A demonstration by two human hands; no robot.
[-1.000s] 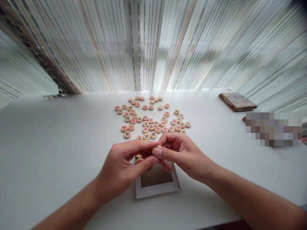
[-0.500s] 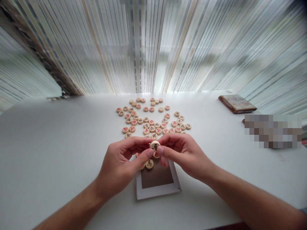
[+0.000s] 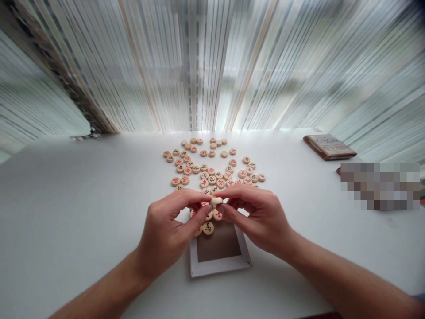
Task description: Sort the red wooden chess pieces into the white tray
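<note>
Between the fingertips of both hands a round Chinese chess piece (image 3: 217,201) is pinched, its pale edge turned toward me. My left hand (image 3: 175,221) grips it from the left, thumb and forefinger closed. My right hand (image 3: 254,215) grips it from the right in the same way. Below the hands lies a shallow white-rimmed box tray (image 3: 221,269) with a brown bottom. Several pieces sit in its far part, among them a black-marked piece (image 3: 208,228) and a red-marked piece (image 3: 218,214); the hands partly cover the others.
Loose Chinese chess pieces (image 3: 211,179), marked red or black and some blank side up, spread over the white table (image 3: 99,212) beyond the tray. A flat brown box (image 3: 330,147) lies at the far right, near a blurred-out item (image 3: 378,186). Vertical blinds (image 3: 212,66) hang behind the table.
The held piece has tipped from showing its black character to showing its edge. Both hands stay around it over the tray. The whole view has shifted slightly.
</note>
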